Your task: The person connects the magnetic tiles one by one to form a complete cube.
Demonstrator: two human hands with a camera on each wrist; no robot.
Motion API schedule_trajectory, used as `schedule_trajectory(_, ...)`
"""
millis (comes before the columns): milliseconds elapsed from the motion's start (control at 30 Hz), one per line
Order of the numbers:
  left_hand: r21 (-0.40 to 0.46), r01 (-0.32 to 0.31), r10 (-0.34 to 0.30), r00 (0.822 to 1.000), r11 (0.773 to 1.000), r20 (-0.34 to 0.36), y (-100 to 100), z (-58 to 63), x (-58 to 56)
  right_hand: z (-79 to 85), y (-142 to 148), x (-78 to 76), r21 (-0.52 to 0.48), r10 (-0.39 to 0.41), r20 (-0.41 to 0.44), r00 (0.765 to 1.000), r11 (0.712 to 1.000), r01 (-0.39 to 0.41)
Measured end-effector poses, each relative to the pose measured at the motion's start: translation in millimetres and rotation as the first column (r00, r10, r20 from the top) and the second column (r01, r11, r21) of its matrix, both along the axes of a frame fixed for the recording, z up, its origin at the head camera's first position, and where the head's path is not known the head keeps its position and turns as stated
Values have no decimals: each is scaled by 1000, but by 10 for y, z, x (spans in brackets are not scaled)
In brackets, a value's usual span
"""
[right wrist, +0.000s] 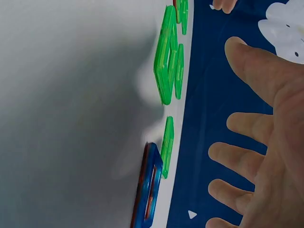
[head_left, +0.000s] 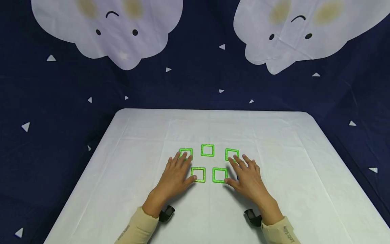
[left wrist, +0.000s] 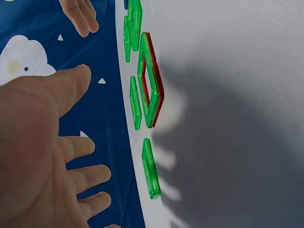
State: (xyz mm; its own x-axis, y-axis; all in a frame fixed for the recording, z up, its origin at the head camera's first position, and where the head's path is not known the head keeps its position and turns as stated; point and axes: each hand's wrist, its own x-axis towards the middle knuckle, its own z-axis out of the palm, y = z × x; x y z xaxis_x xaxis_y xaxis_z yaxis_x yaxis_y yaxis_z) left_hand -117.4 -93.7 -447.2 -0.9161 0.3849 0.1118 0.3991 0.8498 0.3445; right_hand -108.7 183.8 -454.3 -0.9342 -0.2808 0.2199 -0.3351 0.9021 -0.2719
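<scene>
My left hand [head_left: 174, 179] hovers over the white table, fingers spread and holding nothing. Its thumb overlaps the near-left green square frame [head_left: 198, 168] in the head view; the left wrist view shows a red square frame [left wrist: 157, 80] beneath that one. Fingertips partly cover the back-left green frame [head_left: 186, 149]. Likewise spread, my right hand [head_left: 248, 179] is raised by the near-right green frame [head_left: 220, 169] and the back-right green frame [head_left: 232, 150]. Below it lies a blue square frame [right wrist: 157, 161] with a red edge underneath, mostly hidden in the head view.
Another green square frame [head_left: 207, 145] lies at the back middle of the layout. The white cloth-covered table [head_left: 210, 125] ends at a dark blue backdrop [head_left: 195, 84] with clouds and small triangles. Both wrists carry a black device [head_left: 167, 214].
</scene>
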Motion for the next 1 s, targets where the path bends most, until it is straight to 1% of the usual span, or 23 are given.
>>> schedule_trajectory(167,16,22,-22,1000,1000,11,11,-14,15,-23,-35,3,13,9,9,1000,1000,-10)
schedule_trajectory(367,15,51,-51,999,999,-5,21,-29,10,-33,-56,-4,21,21,27,999,1000,-21)
schedule_trajectory(500,6,69,-69,997,998,-24,28,-43,4,-34,-65,-17,21,32,20,999,999,-33)
schedule_trajectory(733,1,92,-92,996,996,-17,31,-63,-1,-38,-75,-32,16,52,-2,999,998,-52)
schedule_trajectory(1000,-3,115,-115,993,993,-20,33,-64,-6,-47,-87,-38,3,60,14,998,998,-60)
